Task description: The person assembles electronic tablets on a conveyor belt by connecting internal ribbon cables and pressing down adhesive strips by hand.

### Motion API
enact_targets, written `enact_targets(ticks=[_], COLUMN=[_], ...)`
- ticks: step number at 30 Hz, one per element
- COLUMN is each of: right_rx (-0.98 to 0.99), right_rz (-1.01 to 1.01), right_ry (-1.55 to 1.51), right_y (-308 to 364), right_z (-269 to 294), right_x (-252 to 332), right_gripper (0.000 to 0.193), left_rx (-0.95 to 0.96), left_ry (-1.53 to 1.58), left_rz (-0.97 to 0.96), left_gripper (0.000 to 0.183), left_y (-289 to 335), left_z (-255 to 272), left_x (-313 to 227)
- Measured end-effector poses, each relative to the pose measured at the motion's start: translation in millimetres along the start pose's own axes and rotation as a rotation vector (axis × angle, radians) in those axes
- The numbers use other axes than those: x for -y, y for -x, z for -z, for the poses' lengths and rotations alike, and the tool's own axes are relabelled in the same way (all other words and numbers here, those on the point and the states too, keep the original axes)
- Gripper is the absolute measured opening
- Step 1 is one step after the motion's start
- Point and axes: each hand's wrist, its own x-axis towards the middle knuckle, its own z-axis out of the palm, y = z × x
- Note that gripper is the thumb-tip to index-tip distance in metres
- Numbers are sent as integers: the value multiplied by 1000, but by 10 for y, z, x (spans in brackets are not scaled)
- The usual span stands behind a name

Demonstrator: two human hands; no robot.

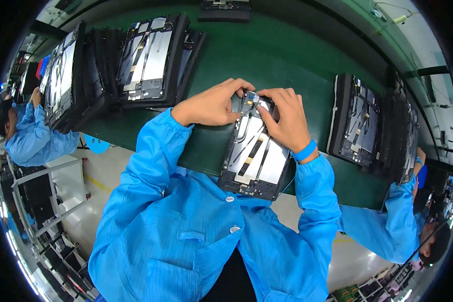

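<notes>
An opened tablet (267, 160) lies face down at the front edge of the green table, its silver battery and flat cables bare. My left hand (212, 104) grips its far left corner, thumb on the side and fingers curled round the top edge. Across the far right part lies my right hand (287, 117), its thumb pressing on the inner parts near the top and its fingers bent over the far edge. Whether a small part sits under the right fingertips is hidden. A blue wrist strap (304, 150) circles my right wrist, with a thin cord hanging down.
Stacks of similar opened tablets stand on the green table (287, 55): one at the left (148, 58), another farther left (63, 80), one at the right (357, 121). Another tablet (224, 11) lies at the far edge. Co-workers in blue sit at left (32, 133) and right (382, 229).
</notes>
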Motion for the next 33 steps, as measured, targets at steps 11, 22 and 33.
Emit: enact_targets(ticks=[11,22,33], right_rx=[-158,-168,-195], right_rz=[-40,14,87], right_ry=[-128,-57,-68], right_y=[82,82,61], right_z=[-79,-74,-79], right_x=[-156,-100,-147], right_gripper=[17,15,17], left_rx=[221,259,247], left_ry=[-5,383,368], left_rz=[289,216,197], left_gripper=[84,77,73], left_y=[-64,-46,-83], left_z=[118,48,12], left_x=[-190,92,0])
